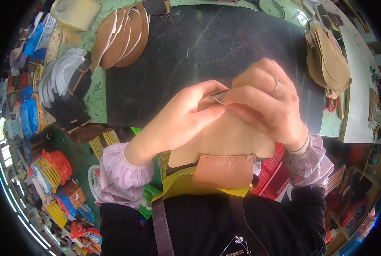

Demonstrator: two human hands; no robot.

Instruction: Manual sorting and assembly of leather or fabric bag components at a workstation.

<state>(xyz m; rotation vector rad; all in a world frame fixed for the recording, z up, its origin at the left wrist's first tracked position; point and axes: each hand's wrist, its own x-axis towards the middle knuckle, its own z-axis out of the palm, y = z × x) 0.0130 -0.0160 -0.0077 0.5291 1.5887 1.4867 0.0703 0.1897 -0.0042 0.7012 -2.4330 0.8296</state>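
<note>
Leather piece (pixel 224 136) between stacks (pixel 122 36) left, (pixel 329 59) right.

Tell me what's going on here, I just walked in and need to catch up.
A person holds a flat tan leather piece up over a dark stone worktop. The left hand and right hand both pinch its top edge, fingertips meeting there. A smaller orange-brown leather patch is joined along its lower edge. Stacks of brown leather cut-outs lie at the worktop's far left, more tan cut-outs at the right.
</note>
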